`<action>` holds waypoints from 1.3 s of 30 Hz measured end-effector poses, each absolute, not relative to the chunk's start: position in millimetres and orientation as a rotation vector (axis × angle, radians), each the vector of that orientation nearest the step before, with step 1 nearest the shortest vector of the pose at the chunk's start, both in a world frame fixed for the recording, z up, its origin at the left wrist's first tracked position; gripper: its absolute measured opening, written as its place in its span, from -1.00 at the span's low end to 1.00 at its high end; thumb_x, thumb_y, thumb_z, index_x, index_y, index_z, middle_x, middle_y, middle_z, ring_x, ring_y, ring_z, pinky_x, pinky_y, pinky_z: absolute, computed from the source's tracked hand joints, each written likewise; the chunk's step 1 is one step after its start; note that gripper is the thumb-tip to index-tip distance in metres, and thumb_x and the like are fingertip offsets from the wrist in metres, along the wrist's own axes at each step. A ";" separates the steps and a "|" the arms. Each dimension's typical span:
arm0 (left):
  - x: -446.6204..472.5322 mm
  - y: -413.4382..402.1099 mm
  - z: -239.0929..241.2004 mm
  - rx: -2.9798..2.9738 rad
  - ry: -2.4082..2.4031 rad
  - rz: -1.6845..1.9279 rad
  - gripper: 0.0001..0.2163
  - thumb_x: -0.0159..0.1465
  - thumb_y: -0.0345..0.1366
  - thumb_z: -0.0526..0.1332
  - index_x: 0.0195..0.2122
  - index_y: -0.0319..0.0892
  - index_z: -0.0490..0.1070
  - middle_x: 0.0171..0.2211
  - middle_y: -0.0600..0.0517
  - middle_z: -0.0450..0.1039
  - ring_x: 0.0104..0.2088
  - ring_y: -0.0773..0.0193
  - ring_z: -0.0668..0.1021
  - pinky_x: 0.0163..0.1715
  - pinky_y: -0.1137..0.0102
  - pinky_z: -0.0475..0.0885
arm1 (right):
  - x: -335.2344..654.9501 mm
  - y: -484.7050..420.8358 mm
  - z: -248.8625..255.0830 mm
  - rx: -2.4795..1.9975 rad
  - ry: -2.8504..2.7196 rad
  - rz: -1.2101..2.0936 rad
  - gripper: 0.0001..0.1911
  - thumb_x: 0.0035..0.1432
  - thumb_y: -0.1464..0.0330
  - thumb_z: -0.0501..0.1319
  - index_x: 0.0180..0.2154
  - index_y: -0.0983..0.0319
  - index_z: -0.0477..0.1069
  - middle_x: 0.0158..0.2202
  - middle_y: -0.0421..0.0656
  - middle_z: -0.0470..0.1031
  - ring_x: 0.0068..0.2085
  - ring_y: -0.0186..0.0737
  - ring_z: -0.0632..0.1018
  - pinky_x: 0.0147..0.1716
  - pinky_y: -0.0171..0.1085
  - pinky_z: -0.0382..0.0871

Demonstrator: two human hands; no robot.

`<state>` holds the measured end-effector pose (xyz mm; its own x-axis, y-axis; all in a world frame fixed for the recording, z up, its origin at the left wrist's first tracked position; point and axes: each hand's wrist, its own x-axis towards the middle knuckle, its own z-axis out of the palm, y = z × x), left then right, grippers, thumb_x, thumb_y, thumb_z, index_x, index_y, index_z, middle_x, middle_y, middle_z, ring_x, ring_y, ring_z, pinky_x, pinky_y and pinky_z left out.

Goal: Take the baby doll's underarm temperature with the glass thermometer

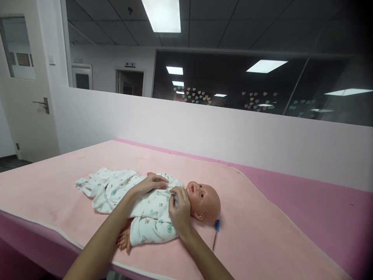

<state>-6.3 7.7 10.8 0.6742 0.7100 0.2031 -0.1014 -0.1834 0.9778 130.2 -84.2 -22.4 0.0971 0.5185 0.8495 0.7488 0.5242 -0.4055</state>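
Observation:
A bald baby doll (208, 200) lies on its back with its head to the right. It wears a white long-sleeved romper (153, 208) with small coloured prints, whose legs spread flat to the left. My left hand (152, 183) rests on the chest of the romper, fingers stretched out over the cloth. By the doll's neck, my right hand (180, 206) is curled, thumb and fingers pinched at the collar. The doll's near hand (125, 239) sticks out of its sleeve, below my left forearm.
A blue-capped pen (216, 231) lies beside the doll's head. Under everything spreads a pale pink mat (253, 241) on a darker pink table surface (326, 206). A low white wall (204, 128) with a window above borders the far side; a door (26, 97) stands left.

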 end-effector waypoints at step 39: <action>-40.8 3.4 7.0 1.993 0.767 0.812 -0.64 -0.11 -0.16 0.32 -0.32 -0.28 0.54 -0.56 0.01 0.43 -0.54 0.39 0.30 -0.56 0.48 0.16 | 119.1 -69.6 -12.0 -1.205 -1.789 -0.301 -0.87 0.09 0.44 0.05 -0.41 0.20 0.36 -0.43 -0.19 0.40 -0.34 -0.26 0.38 -0.32 -0.28 0.18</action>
<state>-40.8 3.4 7.0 0.6046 0.7532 0.2591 0.2158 -0.4680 0.8569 119.1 -69.6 -12.0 -0.0897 0.6006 0.7945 0.8272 0.4891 -0.2764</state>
